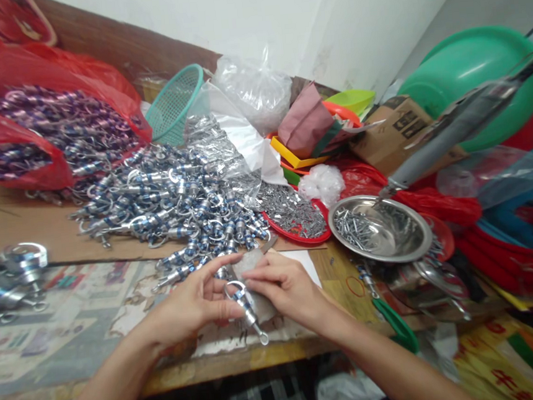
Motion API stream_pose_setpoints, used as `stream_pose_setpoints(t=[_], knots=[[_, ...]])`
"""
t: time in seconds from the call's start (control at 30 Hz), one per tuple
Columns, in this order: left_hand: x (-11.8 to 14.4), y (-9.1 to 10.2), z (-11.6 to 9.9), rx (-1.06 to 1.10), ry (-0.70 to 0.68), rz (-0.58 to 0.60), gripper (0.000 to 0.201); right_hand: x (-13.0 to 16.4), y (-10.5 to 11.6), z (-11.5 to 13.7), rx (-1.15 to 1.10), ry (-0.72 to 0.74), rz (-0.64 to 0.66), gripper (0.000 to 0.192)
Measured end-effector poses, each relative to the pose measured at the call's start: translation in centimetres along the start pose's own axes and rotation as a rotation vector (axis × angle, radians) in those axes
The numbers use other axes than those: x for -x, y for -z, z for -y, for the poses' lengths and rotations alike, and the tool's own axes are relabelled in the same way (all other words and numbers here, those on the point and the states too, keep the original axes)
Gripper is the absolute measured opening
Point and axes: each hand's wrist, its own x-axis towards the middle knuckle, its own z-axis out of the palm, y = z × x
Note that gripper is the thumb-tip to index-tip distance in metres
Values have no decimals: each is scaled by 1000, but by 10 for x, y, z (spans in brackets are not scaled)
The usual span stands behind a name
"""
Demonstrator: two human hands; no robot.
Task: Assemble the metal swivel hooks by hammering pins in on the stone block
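Note:
A silver metal keychain (245,307) with a curved clasp, a blue band and a small end ring sits between my hands, in front of a grey block (264,309). My left hand (205,299) grips it from the left, thumb against its body and fingers curled behind. From the right, my right hand (287,282) reaches over the block, its fingers pinched together close to the clasp; what they hold, if anything, is too small to make out. A pointed blade-like piece (269,244) shows just beyond my right fingers. Right behind lies a large heap of similar keychains (177,195).
More keychains lie at the left (12,281) and in a red plastic bag (55,131). A red tray (307,240) holds small metal parts. Metal pins fill part of a steel bowl (405,244). A grey bar (456,130) slants above it. A green-handled tool (396,325) hangs over the edge.

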Motion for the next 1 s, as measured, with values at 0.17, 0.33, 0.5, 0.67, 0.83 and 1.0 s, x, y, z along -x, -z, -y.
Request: stream_pose_setpoints(t=[0.17, 0.33, 0.5, 0.67, 0.83, 1.0], knots=[[1, 0, -1, -1, 6, 5, 84, 23, 29, -35, 289, -190, -146, 23], [2, -1, -2, -16, 12, -13, 86, 44, 34, -60, 329, -418, 68, 23], [3, -1, -1, -17, 1, -12, 84, 52, 45, -26, 173, -259, -102, 38], [2, -2, 0, -18, -19, -26, 84, 67, 56, 13, 318, 61, -138, 48], [2, -1, -2, -33, -19, -39, 89, 80, 48, 15, 479, 71, 102, 52], [-1, 0, 0, -44, -23, -22, 90, 86, 43, 17, 479, 97, 16, 53]])
